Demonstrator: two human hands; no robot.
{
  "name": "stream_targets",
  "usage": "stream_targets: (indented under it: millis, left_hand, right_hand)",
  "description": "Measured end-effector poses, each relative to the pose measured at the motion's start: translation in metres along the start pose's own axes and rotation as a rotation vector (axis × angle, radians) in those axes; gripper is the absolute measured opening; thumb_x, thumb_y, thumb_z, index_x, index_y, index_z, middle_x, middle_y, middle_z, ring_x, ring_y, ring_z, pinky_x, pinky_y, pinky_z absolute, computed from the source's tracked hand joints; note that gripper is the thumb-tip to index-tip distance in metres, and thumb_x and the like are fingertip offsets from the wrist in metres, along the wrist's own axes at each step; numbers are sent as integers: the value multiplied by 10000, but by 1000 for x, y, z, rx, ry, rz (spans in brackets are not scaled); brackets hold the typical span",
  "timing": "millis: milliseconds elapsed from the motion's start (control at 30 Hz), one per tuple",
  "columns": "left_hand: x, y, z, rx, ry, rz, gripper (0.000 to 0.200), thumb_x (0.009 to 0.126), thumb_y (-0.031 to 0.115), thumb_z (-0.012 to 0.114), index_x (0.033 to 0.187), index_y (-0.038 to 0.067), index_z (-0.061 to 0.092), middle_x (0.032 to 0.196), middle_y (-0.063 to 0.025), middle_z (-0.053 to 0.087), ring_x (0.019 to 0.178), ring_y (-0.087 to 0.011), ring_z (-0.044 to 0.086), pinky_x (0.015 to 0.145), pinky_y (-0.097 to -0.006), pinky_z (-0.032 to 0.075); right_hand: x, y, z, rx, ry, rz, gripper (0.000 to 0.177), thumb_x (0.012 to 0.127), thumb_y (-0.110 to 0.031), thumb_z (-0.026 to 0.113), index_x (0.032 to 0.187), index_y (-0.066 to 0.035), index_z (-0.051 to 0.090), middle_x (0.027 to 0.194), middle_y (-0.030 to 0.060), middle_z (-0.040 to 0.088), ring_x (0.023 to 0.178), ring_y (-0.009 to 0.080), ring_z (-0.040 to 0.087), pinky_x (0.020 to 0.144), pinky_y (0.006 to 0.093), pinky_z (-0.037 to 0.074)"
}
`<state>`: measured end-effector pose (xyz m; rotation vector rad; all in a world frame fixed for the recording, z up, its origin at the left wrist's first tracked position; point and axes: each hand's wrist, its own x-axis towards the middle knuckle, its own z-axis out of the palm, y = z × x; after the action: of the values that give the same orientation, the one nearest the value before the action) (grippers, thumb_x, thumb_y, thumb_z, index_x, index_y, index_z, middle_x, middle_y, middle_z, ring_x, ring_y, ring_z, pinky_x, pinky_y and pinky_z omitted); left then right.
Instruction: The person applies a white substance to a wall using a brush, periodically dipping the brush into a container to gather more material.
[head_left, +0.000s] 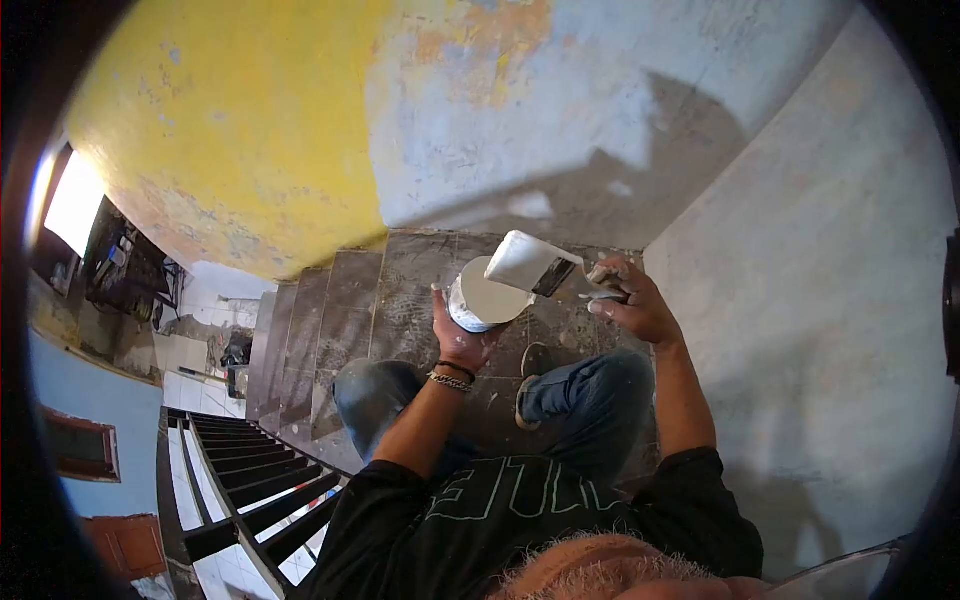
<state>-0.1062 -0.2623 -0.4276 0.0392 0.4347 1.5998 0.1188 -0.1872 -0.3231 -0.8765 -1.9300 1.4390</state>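
Observation:
My left hand (466, 346) is wrapped round the lower side of a round tub (466, 314) holding smooth white paste (494, 299). White smears cover the tub's outside and my fingers. In my right hand (642, 303) is a wide putty knife (556, 276), gripped by its handle. Its blade points left, thickly coated in white, with a dark label strip behind the coating. The blade's end overlaps the tub's far rim in this view.
Peeling yellow wall (280, 120) and patchy pale-blue wall (480, 150) rise ahead; a grey wall (810, 300) stands right. Dark tiled steps (310, 330) descend to the left. A black metal railing (255, 480) runs at lower left. My bent legs (600, 400) are below the tub.

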Motion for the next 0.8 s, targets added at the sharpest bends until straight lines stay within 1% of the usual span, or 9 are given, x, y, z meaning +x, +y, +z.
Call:
stream_targets:
  millis: [67,133,267,367,433,533,633,733,800]
  left_hand:
    - [1,0,0,-12,-9,-2,779,781,732,290,1249,126,434,1165,-103,513,1032,-291,511,843,-436,437]
    - [1,-1,-1,-27,-8,-5,778,781,732,290,1251,130,434,1165,-102,514,1029,-293,515,840,-436,439]
    - [-1,1,1,6,24,12,787,783,734,279,1251,119,432,1189,-117,500,1050,-300,509,860,-439,433]
    - [2,1,0,-7,-3,3,796,786,733,273,1262,113,423,1214,-125,483,1077,-305,496,881,-443,422]
    - [0,0,-3,-47,-14,-5,800,787,733,271,1269,111,417,1228,-127,474,1093,-307,487,891,-446,416]
    - [0,1,0,-15,33,-2,803,790,730,268,1281,109,408,1234,-124,473,1101,-309,486,897,-445,414]
    - [1,0,-1,-19,-5,6,801,793,727,265,1285,109,405,1238,-123,470,1108,-309,482,903,-440,411]
    - [4,0,-4,-51,0,7,775,819,694,216,1279,105,422,1248,-99,485,1128,-310,479,931,-477,383]
    - [3,0,-4,-20,3,19,798,793,728,261,1262,103,425,1200,-128,492,1079,-293,499,889,-437,418]
  right_hand:
    - [-1,0,1,-23,20,-72,445,743,58,608,1147,-67,469,954,-3,529,773,103,538,616,265,461]
    - [-4,-4,2,49,47,-23,367,770,-24,650,1101,-70,499,952,27,553,829,97,521,692,256,451]
    - [-3,9,-7,87,50,-51,364,767,-33,662,1099,-58,516,967,31,558,820,91,520,709,260,448]
    - [-3,3,-6,-3,19,-114,354,768,-33,661,1097,-44,531,1000,40,559,850,98,527,748,273,449]
    - [-5,0,2,-98,116,-178,338,776,-30,650,1094,-42,537,1027,43,560,879,115,538,772,276,452]
    - [-4,-7,12,-30,160,-136,331,771,-14,641,1083,-40,534,1016,47,563,914,128,544,798,279,452]
    - [0,-17,13,-204,100,-162,339,757,-6,646,1071,-42,522,983,49,562,914,127,543,791,275,458]
    - [3,-7,15,-204,150,-231,347,744,-7,654,1057,-41,507,945,49,557,892,129,543,775,274,458]
    - [4,-3,14,-213,156,-240,327,760,-38,655,1051,-43,506,923,46,556,851,123,540,741,269,458]
